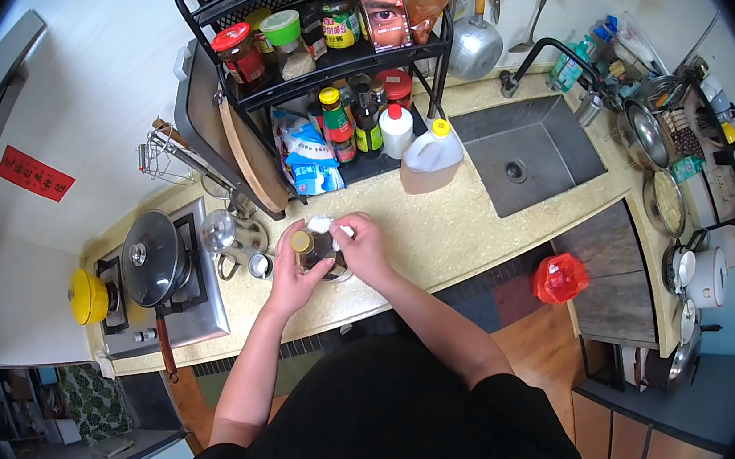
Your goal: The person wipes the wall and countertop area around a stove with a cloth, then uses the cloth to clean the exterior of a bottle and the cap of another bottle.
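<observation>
My left hand [296, 278] is wrapped around a dark bottle or jar [320, 246] with a gold cap [301, 242], above the counter in front of me. In the fingers of my right hand [363, 248] is a crumpled white tissue or cloth [321, 224], close against the bottle's far side. Part of the bottle is hidden by both hands. To the left of my left hand stand a small metal cup [261, 266] and a steel pot [247, 236] with a glass lid.
A gas stove [207, 320] at left carries a lidded pan [152, 261], its handle reaching past the counter edge. Beyond my hands, a black rack [351, 66] holds jars, bottles and a phone [383, 15]. A plastic jug [432, 159] stands beside the sink [530, 152].
</observation>
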Available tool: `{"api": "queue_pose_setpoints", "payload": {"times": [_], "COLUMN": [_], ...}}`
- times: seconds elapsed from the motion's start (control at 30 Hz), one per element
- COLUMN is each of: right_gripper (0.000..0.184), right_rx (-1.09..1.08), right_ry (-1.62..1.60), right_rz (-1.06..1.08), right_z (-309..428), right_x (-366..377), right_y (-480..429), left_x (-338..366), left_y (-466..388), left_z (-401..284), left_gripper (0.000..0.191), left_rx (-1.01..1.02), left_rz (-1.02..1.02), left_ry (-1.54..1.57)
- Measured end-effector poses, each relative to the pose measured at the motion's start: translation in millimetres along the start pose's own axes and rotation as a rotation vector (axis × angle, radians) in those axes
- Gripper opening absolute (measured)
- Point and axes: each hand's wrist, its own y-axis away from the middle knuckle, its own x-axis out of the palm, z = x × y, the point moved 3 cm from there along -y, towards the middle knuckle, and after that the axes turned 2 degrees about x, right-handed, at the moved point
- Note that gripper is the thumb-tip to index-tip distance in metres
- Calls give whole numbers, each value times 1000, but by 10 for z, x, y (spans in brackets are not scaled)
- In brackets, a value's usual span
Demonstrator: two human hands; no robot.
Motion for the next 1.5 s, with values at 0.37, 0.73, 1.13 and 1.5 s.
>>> {"api": "queue_pose_setpoints", "payload": {"times": [0.37,0.73,1.13,1.5], "right_gripper": [19,35,15,20], "right_rx": [195,107,-13,58], "right_ry": [80,-46,-19,141], "right_rz": [144,321,274,673], "right_z": [-293,183,-151,-176], "right_x": [-35,-231,79,295], "right_y": [-77,494,-101,-494], "left_x": [-47,110,-2,-134], "left_y": [-60,52,-18,-60], "left_z": [-22,-148,-132,36], "left_gripper": [94,85,85,104], "left_rx": [-60,-219,-125,-88], "left_rz": [99,-269,-123,36], "left_ry": [202,66,-22,108]}}
